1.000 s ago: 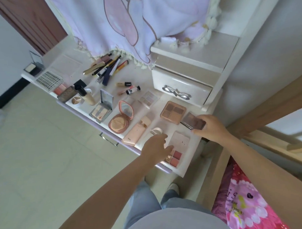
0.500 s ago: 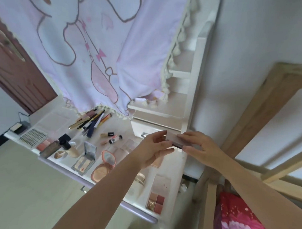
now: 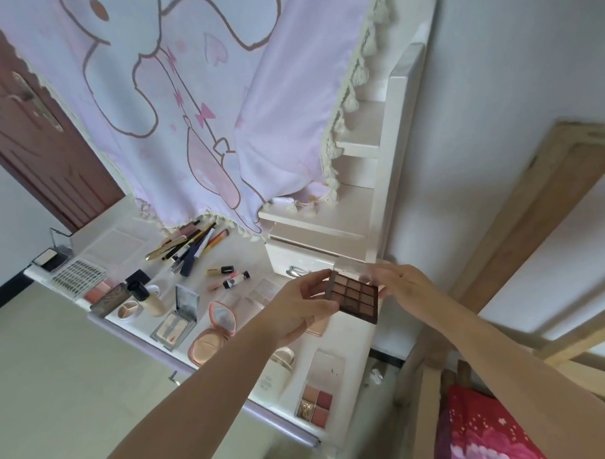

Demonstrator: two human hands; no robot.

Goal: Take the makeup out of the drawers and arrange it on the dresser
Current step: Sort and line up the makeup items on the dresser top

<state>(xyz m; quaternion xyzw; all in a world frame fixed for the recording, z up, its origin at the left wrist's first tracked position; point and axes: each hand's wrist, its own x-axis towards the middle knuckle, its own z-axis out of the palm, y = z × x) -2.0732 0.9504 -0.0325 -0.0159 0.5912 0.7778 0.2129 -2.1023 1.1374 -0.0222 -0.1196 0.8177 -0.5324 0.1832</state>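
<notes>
Dresser (image 3: 349, 334) crowded – left hand (image 3: 297, 306), right hand (image 3: 404, 282) both gripping open palette (image 3: 355, 296) above right edge.

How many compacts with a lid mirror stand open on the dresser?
2: a pink round compact near the front edge, and a silver rectangular compact just left of it. The forearms may hide others.

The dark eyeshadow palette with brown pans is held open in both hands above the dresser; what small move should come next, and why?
Probably lower it to the bare spot on the white dresser top under it. The left hand and right hand hold the dark eyeshadow palette with brown pans open in the air, while other palettes already lie open there.
</notes>
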